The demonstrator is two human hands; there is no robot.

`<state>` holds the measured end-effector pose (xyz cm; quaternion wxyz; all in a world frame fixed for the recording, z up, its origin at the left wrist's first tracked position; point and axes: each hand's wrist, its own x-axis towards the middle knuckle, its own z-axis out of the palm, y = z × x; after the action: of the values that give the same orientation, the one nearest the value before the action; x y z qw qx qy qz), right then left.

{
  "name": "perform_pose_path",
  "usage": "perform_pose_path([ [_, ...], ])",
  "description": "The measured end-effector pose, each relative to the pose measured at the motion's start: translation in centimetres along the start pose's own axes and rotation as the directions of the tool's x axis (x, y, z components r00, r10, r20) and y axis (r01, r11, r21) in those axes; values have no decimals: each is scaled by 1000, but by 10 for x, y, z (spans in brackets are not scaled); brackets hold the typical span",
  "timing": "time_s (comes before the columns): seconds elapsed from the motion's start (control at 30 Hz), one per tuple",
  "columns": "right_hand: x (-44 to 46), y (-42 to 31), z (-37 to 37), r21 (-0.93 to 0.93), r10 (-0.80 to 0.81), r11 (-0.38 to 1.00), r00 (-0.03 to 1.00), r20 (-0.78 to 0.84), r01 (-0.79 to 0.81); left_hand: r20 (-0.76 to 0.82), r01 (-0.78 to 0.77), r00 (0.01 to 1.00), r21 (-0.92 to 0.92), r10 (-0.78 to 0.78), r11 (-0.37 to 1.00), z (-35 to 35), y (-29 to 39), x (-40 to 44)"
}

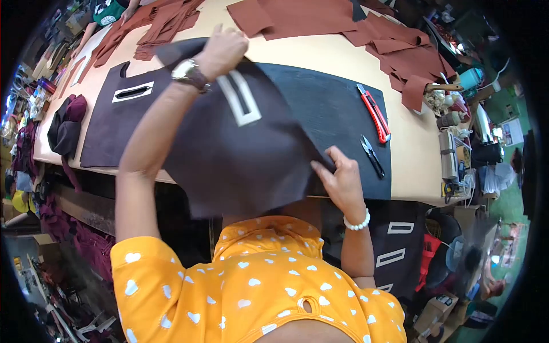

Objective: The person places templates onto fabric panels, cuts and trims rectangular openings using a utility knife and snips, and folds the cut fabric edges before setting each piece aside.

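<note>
Works in a cluttered, green-floored room (503, 197) at a broad pale table (414, 166), strewn with rust-brown cloth pieces (303, 20) along the far side, with a dark sheet (320, 94) nearer. Holds up a dark brown fabric panel (229, 157) over table and near edge, bowed, slightly blurred, bearing a white slotted rectangle (249, 118); grips its far end in the closed left hand (224, 51), pinches its right edge in the right hand (343, 177), thumb against fingers. Has a red cutter (374, 114) and black snips (373, 159) on the sheet.

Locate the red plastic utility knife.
In the head view, the red knife lies at the right end of the flat black sheet, just above small black snips.
</note>
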<state>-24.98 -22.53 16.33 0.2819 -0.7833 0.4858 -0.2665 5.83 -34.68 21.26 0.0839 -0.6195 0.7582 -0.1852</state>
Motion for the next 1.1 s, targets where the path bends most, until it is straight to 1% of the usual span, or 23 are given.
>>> perform_pose_path([
  [0.03, 4, 11, 3, -28, -1, 1000, 996, -87, -1, -198, 43, 980, 85, -25, 995, 18, 14, 4],
  [0.07, 7, 12, -1, -94, 78, 992, 991, -107, -88, -391, 102, 920, 158, -33, 982, 32, 28, 9],
  [0.1, 10, 27, 3, -50, 38, 998, 983, -178, -48, -441, 165, 893, 132, -92, 977, 33, 44, 6],
  [0.13, 11, 43, 6, -9, 3, 1000, 969, -248, -6, -429, 187, 887, -6, -172, 982, 28, 64, -4],
  [0.17, 12, 46, 3, -23, 2, 1000, 960, -280, -9, -441, 141, 867, -233, -234, 962, 21, 89, -20],
  [0.2, 12, 46, 0, -36, 0, 999, 951, -309, -11, -349, 64, 911, -407, -220, 911, 4, 115, -40],
  [0.23, 13, 47, -3, -47, -4, 999, 941, -338, -13, -375, -87, 911, -584, -173, 807, 6, 140, -59],
  [0.27, 14, 49, -9, -58, 73, 993, 928, -365, -102, -336, -147, 936, -649, -107, 747, 3, 165, -78],
  [0.3, 16, 54, -15, -123, 44, 986, 898, -438, -108, -256, -163, 966, -714, -38, 681, -4, 184, -95],
  [0.33, 16, 60, -23, -190, 7, 975, 864, -504, -119, -204, -178, 978, -736, 36, 654, -4, 199, -106],
  [0.4, 9, 78, -37, -97, 136, 971, 839, -527, -218, -156, -197, 980, -716, 121, 669, 1, 214, -120],
  [0.43, 3, 84, -44, -162, 137, 955, 849, -510, -251, -169, -199, 979, -712, 110, 673, 2, 216, -121],
  [0.53, -16, 95, -49, -373, 27, 905, 901, -432, -206, -200, -202, 976, -685, 87, 700, 3, 221, -124],
  [0.6, -23, 97, -47, -250, 146, 930, 896, -419, -268, -210, -195, 975, -647, 74, 737, 3, 223, -124],
  [0.67, -25, 100, -48, -99, 248, 946, 886, -391, -308, -216, -197, 974, -649, 70, 735, 1, 223, -125],
  [0.7, -22, 98, -51, -10, 350, 924, 856, -381, -382, -220, -197, 973, -635, 70, 746, 2, 224, -124],
  [0.8, -22, 110, -51, 15, 292, 942, 796, -530, -335, -235, -188, 971, -622, 48, 760, 4, 228, -123],
  [0.83, -21, 89, -52, 11, 259, 948, 750, -608, -318, -233, -178, 972, -623, 37, 762, 3, 231, -123],
  [0.93, -26, 36, -45, -72, -8, 996, 745, -667, -53, -228, -158, 974, -644, 9, 748, -2, 245, -126],
  [1.0, -34, 3, -35, -54, -101, 995, 878, -468, 86, -216, -155, 976, -659, 13, 736, -8, 259, -127],
  [1.03, -35, 5, -26, 29, -122, 989, 910, -397, 145, -199, -147, 980, -661, 17, 736, -11, 265, -129],
  [1.07, -36, 9, -18, 113, -57, 988, 939, -339, 101, -181, -135, 983, -663, 17, 736, -13, 270, -132],
  [1.1, -37, 22, -14, 40, -44, 997, 936, -349, 62, -201, -145, 980, -690, 5, 709, -15, 272, -135],
])
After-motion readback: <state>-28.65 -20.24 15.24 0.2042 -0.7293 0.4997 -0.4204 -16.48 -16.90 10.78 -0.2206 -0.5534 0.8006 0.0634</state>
